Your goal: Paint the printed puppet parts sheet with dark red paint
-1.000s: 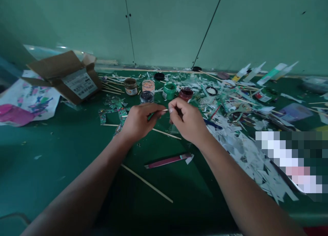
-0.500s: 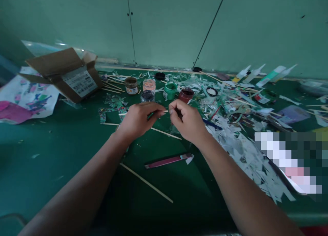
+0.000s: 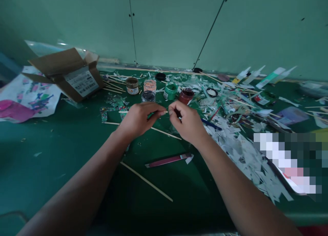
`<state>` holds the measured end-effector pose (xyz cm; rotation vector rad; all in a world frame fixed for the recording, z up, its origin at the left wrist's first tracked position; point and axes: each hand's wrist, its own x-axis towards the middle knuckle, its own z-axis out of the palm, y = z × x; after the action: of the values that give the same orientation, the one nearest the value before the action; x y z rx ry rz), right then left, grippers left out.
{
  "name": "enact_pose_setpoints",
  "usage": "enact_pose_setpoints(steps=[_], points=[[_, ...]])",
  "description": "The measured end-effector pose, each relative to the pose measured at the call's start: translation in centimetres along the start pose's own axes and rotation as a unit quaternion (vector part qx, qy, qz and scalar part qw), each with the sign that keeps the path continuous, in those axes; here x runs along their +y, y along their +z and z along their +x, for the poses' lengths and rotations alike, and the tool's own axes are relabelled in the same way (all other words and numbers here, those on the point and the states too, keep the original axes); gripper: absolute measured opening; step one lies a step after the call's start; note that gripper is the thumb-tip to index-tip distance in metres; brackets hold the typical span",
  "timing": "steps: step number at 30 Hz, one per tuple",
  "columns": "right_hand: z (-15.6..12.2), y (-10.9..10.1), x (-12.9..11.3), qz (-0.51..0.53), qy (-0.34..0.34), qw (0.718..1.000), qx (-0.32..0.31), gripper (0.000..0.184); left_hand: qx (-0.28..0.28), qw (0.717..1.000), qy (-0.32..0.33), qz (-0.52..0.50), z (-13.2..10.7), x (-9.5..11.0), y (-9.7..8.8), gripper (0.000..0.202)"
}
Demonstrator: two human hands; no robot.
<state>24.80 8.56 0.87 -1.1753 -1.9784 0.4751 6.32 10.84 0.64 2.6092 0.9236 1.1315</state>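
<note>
Head view: pinched stick [image 3: 166, 112] lies crosswise, tip rightward.

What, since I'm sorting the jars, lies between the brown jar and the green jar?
The head view shows a peach jar and, nearer the camera, a dark jar, plus pale scraps.

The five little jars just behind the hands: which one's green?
The small round green jar between the peach-coloured round jar and the dark red round jar. Only it is green; the brown round jar and dark grey round jar aren't.
</note>
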Motion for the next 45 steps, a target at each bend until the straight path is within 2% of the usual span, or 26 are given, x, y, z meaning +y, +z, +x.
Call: enact_pose_setpoints(steps=[6, 12, 16, 26, 30, 36, 45], points=[[0.04, 0.14, 0.02, 0.068, 0.056, 0.996, -0.017, 0.015, 0.052, 0.998, 0.021, 0.011, -0.19, -0.07, 0.19, 0.013], [0.07, 0.11, 0.14, 0.013, 0.033, 0.999, -0.002, 0.010, -0.015, 0.999, -0.027, 0.038, 0.05, 0.22, -0.17, 0.022], [0.08, 0.08, 0.08, 0.001, 0.018, 1.000, 0.006, 0.011, -0.033, 0.998, -0.041, 0.032, 0.16, 0.16, -0.17, 0.021], [0.02, 0.25, -0.16, 0.071, 0.092, 0.993, -0.029, 0.017, 0.030, 0.999, -0.009, 0.036, -0.16, 0.09, 0.30, 0.014], [0.06, 0.38, 0.09, 0.037, 0.096, 0.994, -0.030, 0.014, -0.001, 0.999, -0.021, 0.044, -0.06, 0.08, 0.17, 0.016], [-0.10, 0.63, 0.33, -0.005, 0.043, 0.999, -0.002, 0.011, -0.043, 0.997, -0.049, 0.050, 0.29, 0.04, -0.04, 0.024], [0.05, 0.52, -0.09, 0.048, 0.080, 0.995, -0.025, 0.016, 0.000, 0.999, -0.022, 0.032, -0.03, 0.14, 0.13, 0.016]])
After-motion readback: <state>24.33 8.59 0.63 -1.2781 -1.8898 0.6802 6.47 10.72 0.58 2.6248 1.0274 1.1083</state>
